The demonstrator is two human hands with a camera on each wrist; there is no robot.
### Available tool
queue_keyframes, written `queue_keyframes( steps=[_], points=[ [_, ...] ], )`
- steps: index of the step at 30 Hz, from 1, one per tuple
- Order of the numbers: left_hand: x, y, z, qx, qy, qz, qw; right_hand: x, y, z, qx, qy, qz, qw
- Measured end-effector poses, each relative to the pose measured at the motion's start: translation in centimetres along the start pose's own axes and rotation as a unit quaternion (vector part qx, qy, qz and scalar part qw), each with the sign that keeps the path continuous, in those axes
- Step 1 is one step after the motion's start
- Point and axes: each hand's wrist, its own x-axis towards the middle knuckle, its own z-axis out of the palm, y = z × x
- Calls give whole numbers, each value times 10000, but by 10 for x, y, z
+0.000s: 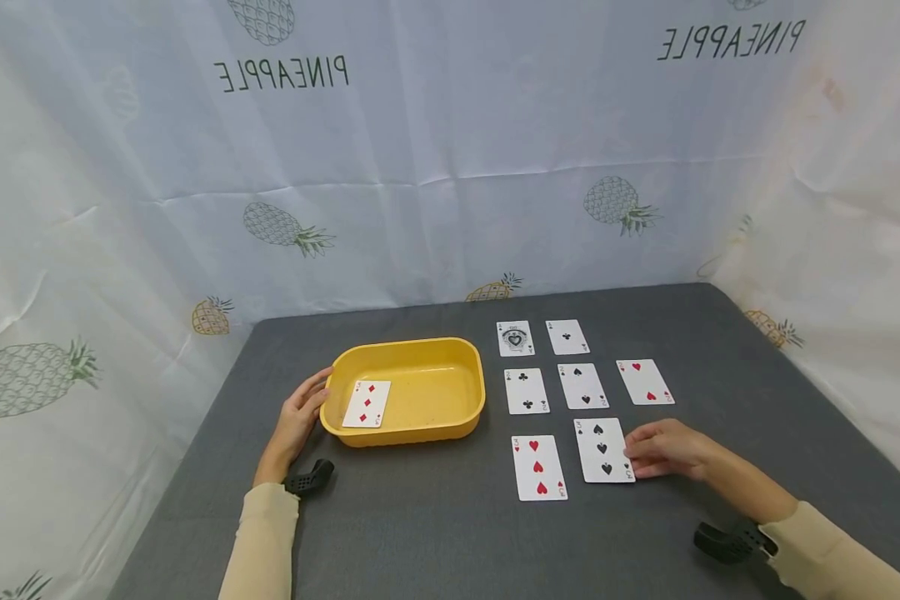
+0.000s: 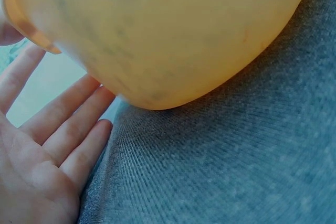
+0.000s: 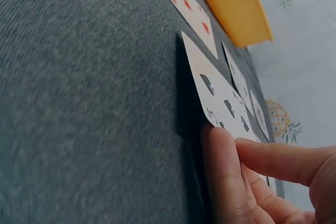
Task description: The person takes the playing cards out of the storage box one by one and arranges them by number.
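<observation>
My right hand [image 1: 667, 450] pinches the three of spades [image 1: 601, 446] by its right edge, between thumb and finger. In the right wrist view this card [image 3: 226, 100] is raised off the cloth, with a shadow below it. At the left, my left hand [image 1: 300, 417] touches the side of a yellow plastic tub [image 1: 405, 435]. Seen from the left wrist, its fingers [image 2: 68, 111] are mostly straight against the tub's wall. The three of diamonds [image 1: 367, 404] lies face up inside the tub, toward its left end. Left of the held card is the three of hearts [image 1: 538, 468].
Behind the held card lie the two of clubs [image 1: 527, 392], two of spades [image 1: 582, 386] and two of hearts [image 1: 645, 382]. Farther back are an ornate ace [image 1: 515, 339] and the ace of clubs [image 1: 567, 337]. Pineapple-print curtains [image 1: 435, 225] border the dark grey table [image 1: 420, 533].
</observation>
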Motion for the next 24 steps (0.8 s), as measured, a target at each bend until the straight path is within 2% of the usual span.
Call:
queue_keyframes(
  steps=[6, 15, 24],
  points=[
    [0, 0, 0, 35, -29, -30, 10000, -2, 3, -3, 67, 16, -16, 10000],
    [-1, -1, 0, 20, -76, -46, 10000, -5, -1, -1, -485, 262, -70, 9985],
    [0, -1, -1, 9, -64, -67, 10000, -6, -3, 1, -678, 288, 66, 9973]
  ],
)
